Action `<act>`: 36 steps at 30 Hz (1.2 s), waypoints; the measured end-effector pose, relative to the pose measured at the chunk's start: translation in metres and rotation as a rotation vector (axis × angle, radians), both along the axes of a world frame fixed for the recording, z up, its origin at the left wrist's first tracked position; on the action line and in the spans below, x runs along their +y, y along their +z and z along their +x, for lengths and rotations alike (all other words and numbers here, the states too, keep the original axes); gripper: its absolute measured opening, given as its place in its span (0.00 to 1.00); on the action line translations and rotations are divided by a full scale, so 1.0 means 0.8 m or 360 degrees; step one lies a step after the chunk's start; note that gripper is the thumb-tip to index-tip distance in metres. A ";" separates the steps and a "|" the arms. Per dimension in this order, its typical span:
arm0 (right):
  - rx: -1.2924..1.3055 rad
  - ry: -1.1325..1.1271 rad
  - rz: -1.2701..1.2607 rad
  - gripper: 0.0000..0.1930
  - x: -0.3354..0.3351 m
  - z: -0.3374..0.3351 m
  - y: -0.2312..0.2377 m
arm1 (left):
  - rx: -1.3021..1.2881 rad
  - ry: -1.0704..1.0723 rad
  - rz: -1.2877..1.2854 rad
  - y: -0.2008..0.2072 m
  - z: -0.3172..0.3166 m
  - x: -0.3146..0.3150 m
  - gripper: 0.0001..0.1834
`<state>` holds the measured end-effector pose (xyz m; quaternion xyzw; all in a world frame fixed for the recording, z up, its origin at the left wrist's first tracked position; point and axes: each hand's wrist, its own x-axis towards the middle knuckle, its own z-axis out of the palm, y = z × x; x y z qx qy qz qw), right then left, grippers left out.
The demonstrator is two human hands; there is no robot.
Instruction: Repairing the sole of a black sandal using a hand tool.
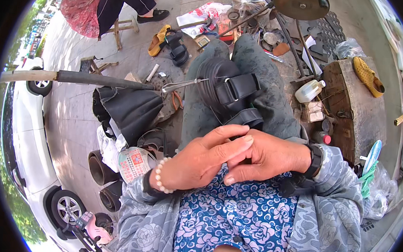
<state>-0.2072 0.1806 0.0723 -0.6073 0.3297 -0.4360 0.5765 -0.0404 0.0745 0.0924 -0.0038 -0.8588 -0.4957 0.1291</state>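
Observation:
My left hand [198, 160], with a white bead bracelet at the wrist, lies over my right hand [273, 154] above my lap. Fingers of both hands overlap and press together; anything between them is hidden. My right wrist wears a black band, and its thumb points to the left below the other fingers. Just beyond my hands, a black sandal [224, 88] with thick straps and a metal buckle rests across my grey-green trouser legs [272, 98]. Neither hand visibly grips it. A thin looped metal tool [184, 84] reaches to its left side.
Left are a dark pole [107, 80], black material [128, 110], pliers [178, 100] and a parked white car [33, 129]. Ahead lie a black sandal [177, 49] and a yellow shoe [159, 39]. Right, a wooden box [357, 98] bears a yellow clog [368, 77]; a bottle [310, 91] stands nearer. Someone sits behind [114, 5].

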 end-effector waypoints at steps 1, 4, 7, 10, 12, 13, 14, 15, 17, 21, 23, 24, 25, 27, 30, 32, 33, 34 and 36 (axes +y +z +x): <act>0.0029 0.0010 0.0027 0.16 0.007 -0.001 0.001 | -0.0009 0.0002 -0.0014 -0.001 0.003 0.005 0.22; 0.0092 0.0127 0.0129 0.12 0.013 -0.003 -0.012 | -0.0125 0.0193 0.0071 -0.006 0.010 0.008 0.19; -0.0156 -0.0136 0.0000 0.09 0.020 0.006 -0.022 | -0.0156 0.0204 -0.0173 -0.011 0.012 0.006 0.14; -0.0344 -0.0331 0.0430 0.11 0.035 -0.005 -0.015 | -0.0023 0.0397 -0.0525 0.002 0.011 0.003 0.11; -0.0445 -0.0559 0.0781 0.09 0.042 -0.015 -0.008 | 0.0112 0.0565 -0.0669 0.007 0.015 -0.001 0.11; -0.0439 -0.0555 0.0773 0.09 0.045 -0.019 -0.008 | 0.0119 0.0571 -0.0676 0.007 0.012 -0.002 0.11; -0.0255 -0.0598 0.0649 0.08 0.045 -0.023 -0.009 | 0.0163 0.0576 -0.0750 0.006 0.011 -0.003 0.11; -0.0071 -0.0640 0.0523 0.07 0.046 -0.028 -0.010 | 0.0208 0.0580 -0.0823 0.005 0.011 -0.005 0.12; 0.0036 -0.0657 0.0396 0.04 0.049 -0.043 -0.010 | 0.0211 0.0604 -0.0776 0.002 0.009 -0.003 0.14; 0.0052 -0.0440 0.0009 0.03 0.043 -0.062 0.001 | 0.0092 0.0599 -0.0395 -0.006 -0.001 -0.006 0.10; -0.0554 -0.0217 -0.0010 0.05 0.037 -0.058 0.009 | -0.0002 0.0520 -0.0160 -0.016 -0.010 -0.002 0.09; -0.0674 -0.0142 0.0048 0.06 0.035 -0.055 0.003 | 0.0015 0.0344 0.0002 -0.025 -0.017 0.002 0.08; -0.0668 -0.0136 0.0049 0.06 0.030 -0.051 -0.007 | 0.0031 0.0166 0.0162 -0.029 -0.020 0.005 0.08; -0.0994 -0.0341 -0.0172 0.08 0.020 -0.044 -0.025 | -0.0017 0.0159 0.0213 -0.028 -0.021 0.003 0.09; -0.1102 -0.0936 -0.0357 0.12 0.013 -0.066 -0.047 | 0.0061 0.0277 0.0003 -0.025 -0.014 -0.023 0.12; -0.1219 -0.1064 -0.0362 0.12 0.010 -0.085 -0.053 | 0.0268 0.0633 -0.0654 -0.025 -0.019 -0.048 0.11; -0.1283 -0.1107 -0.0150 0.11 0.009 -0.090 -0.046 | 0.0366 0.0818 -0.1074 -0.026 -0.023 -0.064 0.10; -0.1343 -0.1146 0.0063 0.09 0.008 -0.092 -0.042 | 0.0365 0.0825 -0.1073 -0.031 -0.026 -0.082 0.10; -0.1045 -0.1222 0.0352 0.08 0.000 -0.081 -0.043 | 0.0217 0.0812 -0.1448 -0.047 -0.029 -0.112 0.08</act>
